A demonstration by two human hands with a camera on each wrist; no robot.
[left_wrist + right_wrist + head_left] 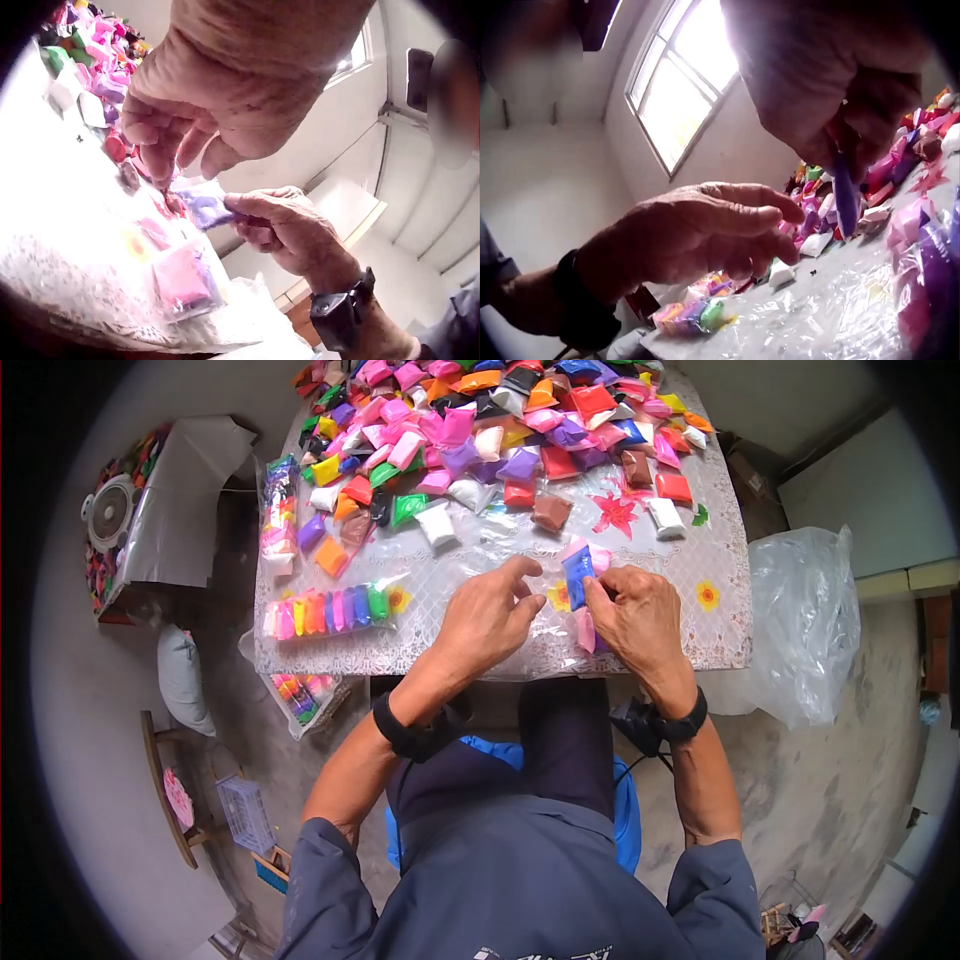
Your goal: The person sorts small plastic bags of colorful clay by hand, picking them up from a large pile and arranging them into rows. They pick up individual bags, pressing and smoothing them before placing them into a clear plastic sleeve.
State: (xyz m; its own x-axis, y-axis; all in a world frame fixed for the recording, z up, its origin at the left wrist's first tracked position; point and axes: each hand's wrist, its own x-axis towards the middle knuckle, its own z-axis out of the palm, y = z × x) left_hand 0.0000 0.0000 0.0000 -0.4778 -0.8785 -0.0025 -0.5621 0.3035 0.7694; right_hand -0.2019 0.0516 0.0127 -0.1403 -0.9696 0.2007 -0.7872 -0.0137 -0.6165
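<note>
My right hand (640, 622) pinches a small blue clear-wrapped packet (577, 573) between thumb and fingers, close over the front of the table. The same packet (208, 210) looks violet-blue in the left wrist view. My left hand (488, 618) is beside it on the left, its fingers loosely bent and holding nothing. Below the right hand's fingers, pink and purple show from packets lying on the cloth, partly hidden; a pink packet (182, 280) is plainer in the left wrist view.
A big heap of coloured packets (455, 430) covers the table's far side. At left lie a clear bag with a row of coloured packets (325, 612) and a taller filled bag (279, 515). A large clear plastic bag (805, 625) hangs by the right edge.
</note>
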